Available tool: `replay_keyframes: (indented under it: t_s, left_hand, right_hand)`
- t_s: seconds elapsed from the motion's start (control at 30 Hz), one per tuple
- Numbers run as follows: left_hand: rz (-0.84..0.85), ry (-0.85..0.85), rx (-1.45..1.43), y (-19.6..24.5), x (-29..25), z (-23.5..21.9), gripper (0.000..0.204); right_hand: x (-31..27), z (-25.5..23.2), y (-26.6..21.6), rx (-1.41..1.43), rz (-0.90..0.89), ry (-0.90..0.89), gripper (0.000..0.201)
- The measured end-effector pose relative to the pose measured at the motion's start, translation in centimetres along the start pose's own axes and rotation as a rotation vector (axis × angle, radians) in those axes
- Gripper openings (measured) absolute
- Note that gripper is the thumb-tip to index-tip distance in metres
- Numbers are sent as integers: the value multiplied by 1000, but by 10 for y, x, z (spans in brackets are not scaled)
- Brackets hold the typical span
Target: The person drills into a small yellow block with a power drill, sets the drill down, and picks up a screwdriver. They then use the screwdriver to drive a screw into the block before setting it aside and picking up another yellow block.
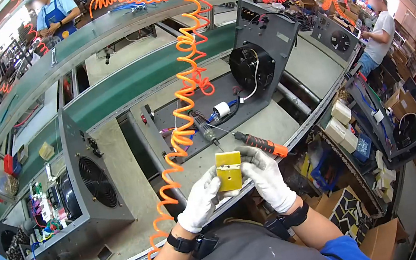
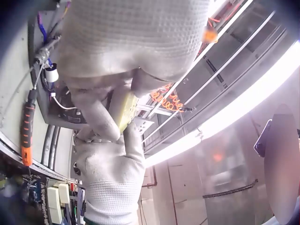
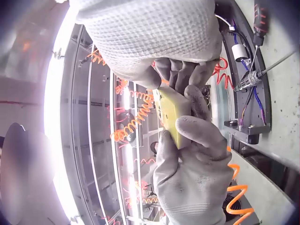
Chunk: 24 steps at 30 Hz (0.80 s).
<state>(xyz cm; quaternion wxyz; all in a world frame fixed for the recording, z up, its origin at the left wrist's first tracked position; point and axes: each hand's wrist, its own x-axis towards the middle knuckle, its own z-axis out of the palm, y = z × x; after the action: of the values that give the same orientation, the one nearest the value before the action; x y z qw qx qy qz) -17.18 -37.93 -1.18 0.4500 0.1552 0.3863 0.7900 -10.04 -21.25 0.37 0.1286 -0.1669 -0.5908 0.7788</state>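
Note:
A yellow rectangular block (image 1: 230, 179), with a pale strip across its face and small holes, is held up in front of the body. My white-gloved left hand (image 1: 201, 199) pinches its left side between thumb and fingers. Around the right edge, the gloved right hand (image 1: 267, 176) grips it, fingers bent behind. In the right wrist view, the yellow block (image 3: 172, 112) shows its thickness, with the left hand (image 3: 194, 176) at its lower end. Just beyond the hands, an orange-and-black-handled screwdriver (image 1: 263, 146) and a power screwdriver (image 1: 204, 129) lie near the dark metal panel.
An orange coiled hose (image 1: 182, 134) hangs left of the hands. A grey metal housing with a fan (image 1: 96, 181) stands on the left. Another fan panel (image 1: 269, 37) rises ahead. Cardboard boxes (image 1: 384, 244) sit low on the right. Other people stand farther off.

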Motion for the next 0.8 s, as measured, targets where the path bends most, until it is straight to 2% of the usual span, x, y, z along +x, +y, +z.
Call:
replay_keyframes:
  t_s: [0.07, 0.1, 0.13, 0.2, 0.23, 0.27, 0.33, 0.4, 0.43, 0.47, 0.53, 0.6, 0.63, 0.67, 0.73, 0.8]
  left_hand:
    - [-21, -10, 11, -2, 4, -3, 69]
    - [-1, -7, 100, -3, 6, -2, 69]
    - [19, -8, 190, -5, 8, 0, 69]
    - [53, -12, 190, -13, 13, 2, 69]
    - [22, 23, 200, -18, 15, 1, 69]
    - [-7, 58, 210, -19, 16, 1, 69]
    - [18, 83, 258, -20, 18, 4, 68]
    - [2, 36, 183, -24, 21, 0, 67]
    - [-1, 32, 182, -25, 22, 2, 67]
    - [-9, 85, 147, -26, 23, 4, 61]
    - [-8, 140, 113, -30, 26, 2, 56]
    - [313, 365, 873, -39, 30, -5, 50]
    - [425, 394, 820, -36, 29, 5, 45]
    - [430, 397, 820, -33, 30, 5, 45]
    - [622, 346, 1198, -28, 31, 4, 36]
    - [637, 361, 1208, -27, 30, 6, 32]
  right_hand:
    - [1, 2, -1, -189, -30, -45, 50]
    - [6, 1, 13, -281, -132, 16, 50]
    - [6, 0, 11, -280, -133, 28, 50]
    - [10, -5, 4, -625, -200, 123, 31]
    - [15, -15, 5, -629, -149, 209, 23]
    - [19, -18, -2, -447, 38, 257, 26]
    - [20, -29, 3, -243, 38, 215, 26]
    - [16, -27, 14, -540, -258, 89, 41]
    - [10, -27, -10, -579, 147, -82, 58]
    - [12, -31, 20, -475, -67, -52, 58]
    - [8, -29, 10, -413, -12, 11, 55]
    - [6, -27, 12, -404, -31, 21, 52]
    - [4, -27, 13, -395, -48, 39, 49]
    - [5, -28, 17, -396, -51, 35, 49]
    - [7, -31, 27, -462, -104, 25, 45]
    - [4, -24, 24, -459, -154, 43, 45]
